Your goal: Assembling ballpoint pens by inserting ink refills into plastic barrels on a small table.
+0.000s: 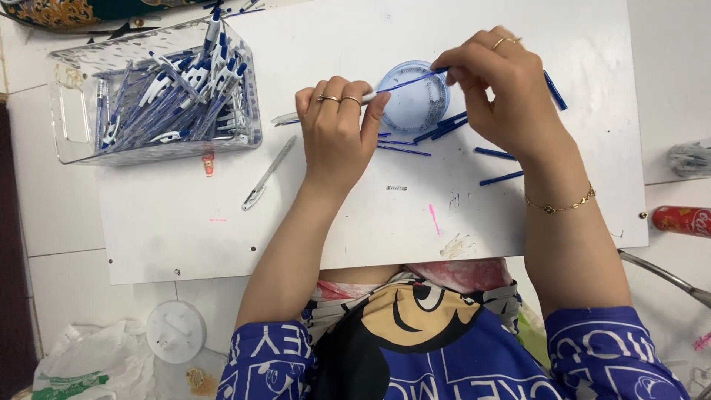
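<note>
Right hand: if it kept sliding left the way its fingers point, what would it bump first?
Probably the left hand, which holds the pen barrel. The right hand holds the blue refill above the round blue lid.

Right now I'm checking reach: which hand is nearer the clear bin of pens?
Left. The left hand sits just right of the clear bin of pens; the right hand is farther right, beyond the round blue lid.

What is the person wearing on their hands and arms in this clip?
Both forearms are bare. The left hand has two thin gold rings; the right hand has gold rings too, plus a fine gold chain bracelet at the wrist. Short blue sleeves with white lettering cover the upper arms.
</note>
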